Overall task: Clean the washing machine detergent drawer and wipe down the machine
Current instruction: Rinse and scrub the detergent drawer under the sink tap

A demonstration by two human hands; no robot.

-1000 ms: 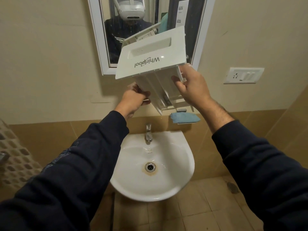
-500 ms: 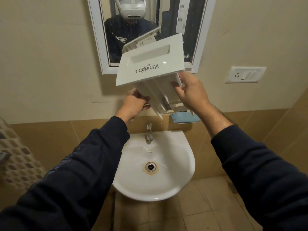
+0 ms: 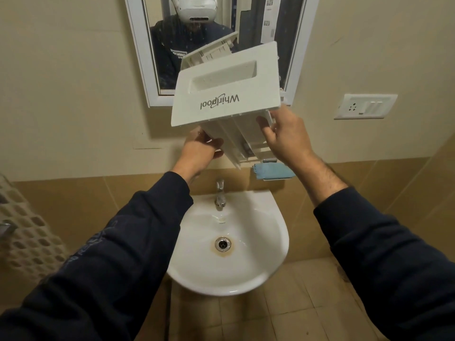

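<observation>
Above the sink, left hand and right hand grip the upturned drawer.

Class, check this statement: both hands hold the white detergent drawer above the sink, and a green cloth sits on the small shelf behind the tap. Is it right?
Not quite. The head view shows the cloth on the shelf is blue, not green. The rest stands: the left hand and right hand hold the white drawer above the sink, with the shelf behind the tap.
</observation>
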